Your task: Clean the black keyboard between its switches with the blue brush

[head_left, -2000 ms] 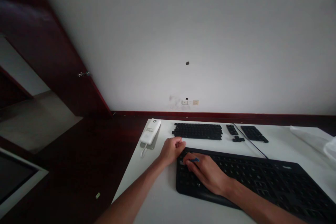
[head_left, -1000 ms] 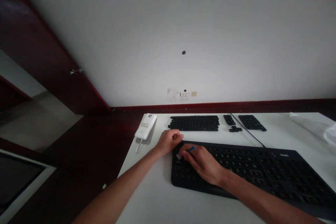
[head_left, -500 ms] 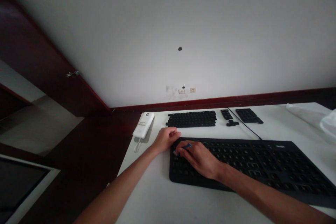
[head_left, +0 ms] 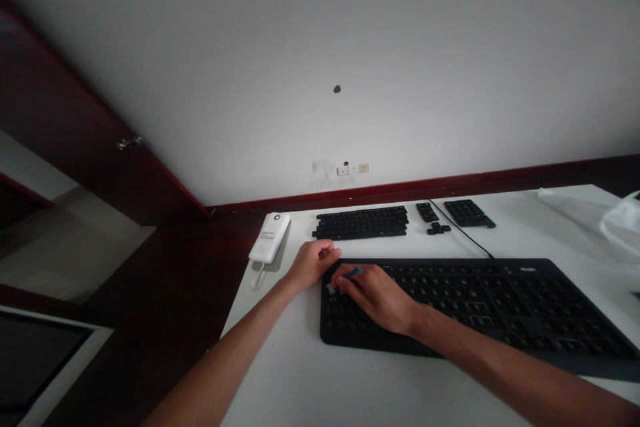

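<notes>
A black keyboard [head_left: 440, 347] stripped of its keycaps lies on the white table [head_left: 280, 373]. At its far left corner, my left hand [head_left: 314, 261] is closed with curled fingers, gripping the corner; the fingertips are partly hidden. My right hand [head_left: 383, 300] is over the keyboard's left end, closed on a small blue brush [head_left: 354, 273]. The brush's pale tip touches down near the left edge, and most of its handle is covered by the fingers.
Behind the keyboard sit rows of loose black keycaps [head_left: 363, 222], smaller groups of them [head_left: 439, 228] and a number-pad block [head_left: 467, 213]. A white power bank [head_left: 270, 239] lies at left, a keyboard cable [head_left: 465, 235] runs back, and a white plastic bag [head_left: 580, 210] is at right.
The view has shifted slightly, moving the scene a little left and up. My right hand keeps the brush at the same corner area, and my left hand stays at the corner.
</notes>
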`<state>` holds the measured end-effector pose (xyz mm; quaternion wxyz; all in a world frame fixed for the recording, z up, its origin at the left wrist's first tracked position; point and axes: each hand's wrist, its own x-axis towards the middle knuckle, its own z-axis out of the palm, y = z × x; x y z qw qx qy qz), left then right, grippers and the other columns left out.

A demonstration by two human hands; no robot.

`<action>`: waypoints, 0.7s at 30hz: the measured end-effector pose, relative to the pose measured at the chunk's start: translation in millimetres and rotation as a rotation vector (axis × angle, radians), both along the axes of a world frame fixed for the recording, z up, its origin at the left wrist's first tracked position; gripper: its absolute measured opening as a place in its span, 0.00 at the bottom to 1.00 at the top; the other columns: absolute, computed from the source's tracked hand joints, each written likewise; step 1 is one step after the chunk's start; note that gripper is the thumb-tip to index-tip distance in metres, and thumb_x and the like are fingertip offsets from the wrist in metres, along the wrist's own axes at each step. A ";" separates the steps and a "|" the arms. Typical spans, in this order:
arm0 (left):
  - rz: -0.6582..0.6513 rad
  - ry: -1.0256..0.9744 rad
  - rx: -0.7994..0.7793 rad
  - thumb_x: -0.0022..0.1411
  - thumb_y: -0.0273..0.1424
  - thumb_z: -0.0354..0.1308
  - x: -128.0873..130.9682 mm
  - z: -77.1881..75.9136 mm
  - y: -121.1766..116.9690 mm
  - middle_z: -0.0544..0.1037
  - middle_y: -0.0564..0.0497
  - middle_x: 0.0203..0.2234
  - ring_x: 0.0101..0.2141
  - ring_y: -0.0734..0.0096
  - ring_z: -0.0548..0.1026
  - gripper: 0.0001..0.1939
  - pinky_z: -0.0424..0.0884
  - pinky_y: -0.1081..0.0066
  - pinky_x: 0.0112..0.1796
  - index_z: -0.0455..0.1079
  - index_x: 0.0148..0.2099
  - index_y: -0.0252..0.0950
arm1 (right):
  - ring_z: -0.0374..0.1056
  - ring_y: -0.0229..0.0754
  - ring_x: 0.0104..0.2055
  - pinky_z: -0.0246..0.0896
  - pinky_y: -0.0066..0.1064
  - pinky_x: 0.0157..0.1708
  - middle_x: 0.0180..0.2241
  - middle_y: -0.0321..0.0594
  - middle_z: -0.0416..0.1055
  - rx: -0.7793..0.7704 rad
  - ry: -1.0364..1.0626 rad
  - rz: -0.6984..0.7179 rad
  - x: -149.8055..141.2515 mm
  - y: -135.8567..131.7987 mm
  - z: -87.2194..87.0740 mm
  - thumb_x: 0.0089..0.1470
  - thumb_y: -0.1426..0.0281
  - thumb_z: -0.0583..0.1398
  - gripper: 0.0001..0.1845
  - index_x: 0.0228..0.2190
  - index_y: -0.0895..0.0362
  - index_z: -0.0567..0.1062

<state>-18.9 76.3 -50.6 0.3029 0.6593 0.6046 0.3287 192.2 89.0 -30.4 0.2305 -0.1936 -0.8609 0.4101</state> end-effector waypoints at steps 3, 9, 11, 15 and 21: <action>0.002 0.007 -0.002 0.67 0.47 0.54 -0.1 -0.3 0.1 0.60 0.57 0.21 0.25 0.76 0.58 0.24 0.51 0.72 0.28 0.59 0.26 0.35 | 0.75 0.42 0.41 0.65 0.31 0.45 0.39 0.39 0.79 -0.026 0.036 -0.002 0.5 -0.1 1.2 0.70 0.69 0.51 0.15 0.42 0.54 0.78; 0.003 0.005 -0.009 0.67 0.47 0.54 0.6 0.2 -0.4 0.60 0.58 0.20 0.25 0.76 0.57 0.24 0.51 0.72 0.27 0.59 0.26 0.35 | 0.75 0.43 0.44 0.66 0.32 0.47 0.42 0.40 0.80 -0.027 0.033 0.006 1.2 -0.7 -0.2 0.71 0.67 0.51 0.16 0.44 0.55 0.78; 0.005 0.009 -0.009 0.67 0.47 0.54 0.8 0.8 -0.6 0.60 0.58 0.20 0.25 0.76 0.57 0.24 0.51 0.72 0.27 0.59 0.26 0.35 | 0.75 0.43 0.44 0.66 0.33 0.48 0.42 0.40 0.80 -0.022 0.037 0.007 1.3 -0.7 -1.1 0.72 0.67 0.50 0.16 0.43 0.54 0.78; 0.004 0.019 -0.008 0.67 0.47 0.54 0.7 1.5 -0.6 0.59 0.58 0.20 0.25 0.76 0.57 0.24 0.52 0.72 0.28 0.58 0.26 0.35 | 0.75 0.44 0.44 0.67 0.33 0.48 0.42 0.40 0.80 -0.005 0.023 0.011 1.3 -0.6 -1.3 0.71 0.66 0.51 0.17 0.44 0.54 0.79; 0.002 0.024 0.000 0.67 0.46 0.54 0.0 0.6 -0.1 0.59 0.58 0.20 0.25 0.76 0.57 0.24 0.51 0.72 0.28 0.58 0.26 0.35 | 0.75 0.43 0.42 0.66 0.32 0.47 0.40 0.39 0.80 0.002 0.029 0.006 0.7 -0.7 -0.7 0.72 0.66 0.50 0.17 0.42 0.54 0.78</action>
